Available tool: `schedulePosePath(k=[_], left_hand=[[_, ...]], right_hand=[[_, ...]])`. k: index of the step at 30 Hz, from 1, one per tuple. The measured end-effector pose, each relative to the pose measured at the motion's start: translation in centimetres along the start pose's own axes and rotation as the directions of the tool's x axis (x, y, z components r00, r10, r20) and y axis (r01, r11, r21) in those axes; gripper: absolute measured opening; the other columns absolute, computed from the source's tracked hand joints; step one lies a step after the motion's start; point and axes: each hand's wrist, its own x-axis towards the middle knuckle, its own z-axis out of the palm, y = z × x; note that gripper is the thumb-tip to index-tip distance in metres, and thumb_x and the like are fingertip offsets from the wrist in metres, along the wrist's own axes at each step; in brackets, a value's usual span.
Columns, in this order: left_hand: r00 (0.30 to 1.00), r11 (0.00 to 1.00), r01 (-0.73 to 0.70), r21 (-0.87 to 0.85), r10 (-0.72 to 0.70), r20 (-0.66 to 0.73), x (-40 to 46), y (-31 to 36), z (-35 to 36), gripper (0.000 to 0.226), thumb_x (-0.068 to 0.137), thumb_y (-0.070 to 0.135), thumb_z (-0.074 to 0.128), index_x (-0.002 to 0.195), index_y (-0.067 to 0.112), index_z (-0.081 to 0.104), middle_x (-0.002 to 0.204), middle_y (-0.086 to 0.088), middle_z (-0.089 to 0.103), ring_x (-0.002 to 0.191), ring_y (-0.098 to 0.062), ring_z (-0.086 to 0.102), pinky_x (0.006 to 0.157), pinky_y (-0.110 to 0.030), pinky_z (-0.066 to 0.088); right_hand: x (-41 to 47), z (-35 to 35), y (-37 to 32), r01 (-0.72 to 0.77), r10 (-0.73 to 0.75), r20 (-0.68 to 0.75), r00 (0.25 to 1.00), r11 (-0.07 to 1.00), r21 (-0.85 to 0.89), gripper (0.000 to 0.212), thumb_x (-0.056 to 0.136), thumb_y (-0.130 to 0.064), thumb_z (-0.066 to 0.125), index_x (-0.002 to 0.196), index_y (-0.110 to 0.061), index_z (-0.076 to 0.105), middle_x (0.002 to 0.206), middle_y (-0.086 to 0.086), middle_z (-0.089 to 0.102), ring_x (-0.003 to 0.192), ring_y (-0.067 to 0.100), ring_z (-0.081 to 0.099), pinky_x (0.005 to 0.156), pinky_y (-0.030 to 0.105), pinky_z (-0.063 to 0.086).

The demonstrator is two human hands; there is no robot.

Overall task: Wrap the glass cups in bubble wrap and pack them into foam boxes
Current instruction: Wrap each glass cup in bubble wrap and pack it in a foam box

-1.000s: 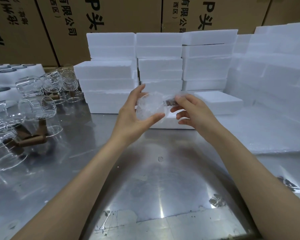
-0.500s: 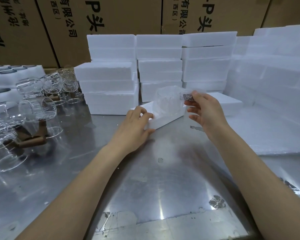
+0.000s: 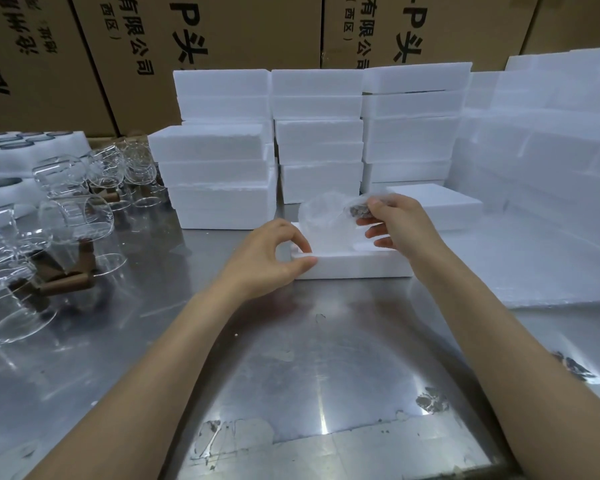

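Note:
A glass cup wrapped in bubble wrap (image 3: 321, 221) sits low in the open white foam box (image 3: 357, 266) at the middle of the metal table. My right hand (image 3: 395, 225) pinches the cup's dark handle end through the wrap. My left hand (image 3: 274, 256) grips the box's near left corner, thumb on the front wall and fingers over the rim. Several bare glass cups (image 3: 73, 216) with brown wooden handles lie on the left side of the table.
Stacks of closed foam boxes (image 3: 222, 174) stand just behind the open one, and one flat foam lid (image 3: 437, 206) lies to its right. Bubble wrap sheets (image 3: 534, 265) cover the right of the table. Cardboard cartons (image 3: 222, 36) form the back wall. A foam tray (image 3: 11, 150) sits far left.
My left hand let go of the wrapped cup and took hold of the foam box's corner. My right hand carried the cup down into the box, which now lies square to me.

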Motion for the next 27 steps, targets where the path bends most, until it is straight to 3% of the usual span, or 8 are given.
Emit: schedulePosePath(k=[3, 6, 8, 12, 14, 16, 22, 27], left_hand=[[0.998, 1.000, -0.009, 0.005, 0.009, -0.057, 0.0, 0.1, 0.1, 0.014, 0.076, 0.038, 0.076, 0.075, 0.032, 0.064, 0.090, 0.017, 0.059, 0.089, 0.002, 0.054, 0.086, -0.021, 0.040], [0.997, 1.000, -0.002, 0.009, 0.003, -0.074, -0.2, 0.1, 0.2, 0.023, 0.074, 0.039, 0.078, 0.075, 0.030, 0.057, 0.090, 0.014, 0.060, 0.092, -0.007, 0.057, 0.090, -0.031, 0.046], [0.997, 1.000, 0.011, 0.006, -0.010, -0.082, -0.2, 0.0, 0.1, 0.029, 0.072, 0.042, 0.079, 0.079, 0.030, 0.053, 0.094, 0.011, 0.062, 0.096, -0.011, 0.058, 0.092, -0.037, 0.047], [0.998, 0.999, -0.009, 0.048, 0.011, -0.057, -0.3, 0.1, 0.2, 0.057, 0.070, 0.053, 0.076, 0.114, 0.036, 0.045, 0.095, 0.019, 0.057, 0.098, -0.009, 0.057, 0.090, -0.033, 0.048], [0.997, 0.991, -0.051, 0.125, 0.056, -0.044, -0.3, 0.2, 0.4, 0.069, 0.072, 0.053, 0.075, 0.131, 0.038, 0.042, 0.096, 0.017, 0.054, 0.098, -0.010, 0.054, 0.092, -0.035, 0.047], [0.994, 0.979, -0.094, 0.181, 0.104, -0.045, -0.2, 0.0, 0.6, 0.065, 0.075, 0.049, 0.075, 0.131, 0.032, 0.049, 0.103, 0.014, 0.049, 0.099, -0.011, 0.052, 0.093, -0.039, 0.048], [0.992, 0.980, -0.121, 0.156, 0.126, -0.017, 0.1, -0.7, 1.0, 0.060, 0.075, 0.049, 0.075, 0.127, 0.032, 0.051, 0.149, 0.010, 0.032, 0.133, -0.013, 0.039, 0.107, -0.038, 0.039], [0.995, 0.985, -0.098, 0.142, 0.097, 0.019, 0.2, -0.8, 1.3, 0.059, 0.079, 0.047, 0.071, 0.130, 0.033, 0.046, 0.151, 0.013, 0.033, 0.138, -0.009, 0.033, 0.110, -0.041, 0.035]], right_hand=[[0.3, 0.4, 0.3, 0.014, -0.009, 0.043, 0.999, 0.993, -0.119, 0.018, 0.099, -0.022, 0.042, 0.098, -0.016, 0.059, 0.077, -0.005, 0.065, 0.059, 0.007, 0.059, 0.060, 0.021, 0.043], [0.6, 0.4, 0.5, 0.022, -0.012, 0.041, 0.999, 0.970, -0.243, 0.021, 0.099, -0.022, 0.039, 0.086, -0.019, 0.056, 0.075, -0.004, 0.065, 0.064, 0.010, 0.062, 0.064, 0.025, 0.042], [0.6, 0.4, 0.8, 0.028, -0.017, 0.031, 0.999, 0.920, -0.392, 0.024, 0.099, -0.025, 0.035, 0.088, -0.016, 0.055, 0.075, -0.004, 0.065, 0.071, 0.014, 0.063, 0.063, 0.026, 0.041], [0.3, 0.9, 1.0, 0.012, -0.026, -0.016, 1.000, 0.815, -0.579, 0.033, 0.100, -0.029, 0.029, 0.103, -0.007, 0.054, 0.100, 0.009, 0.067, 0.096, 0.029, 0.059, 0.080, 0.035, 0.043], [0.1, 1.3, 1.2, 0.018, -0.057, -0.036, 0.998, 0.738, -0.675, 0.032, 0.101, -0.028, 0.027, 0.111, -0.007, 0.050, 0.110, 0.013, 0.063, 0.103, 0.033, 0.055, 0.079, 0.037, 0.039], [0.0, 1.7, 1.3, 0.030, -0.085, -0.036, 0.996, 0.664, -0.747, 0.029, 0.101, -0.024, 0.028, 0.115, -0.008, 0.048, 0.112, 0.016, 0.059, 0.103, 0.035, 0.053, 0.076, 0.037, 0.038], [0.3, 2.2, 1.5, 0.015, -0.121, -0.075, 0.990, 0.613, -0.790, 0.034, 0.102, -0.028, 0.030, 0.119, -0.009, 0.053, 0.120, 0.014, 0.055, 0.108, 0.035, 0.053, 0.084, 0.039, 0.043], [0.4, 1.9, 1.7, 0.029, -0.147, -0.082, 0.986, 0.627, -0.778, 0.033, 0.101, -0.030, 0.035, 0.112, -0.011, 0.060, 0.113, 0.011, 0.061, 0.102, 0.033, 0.056, 0.074, 0.034, 0.039]])
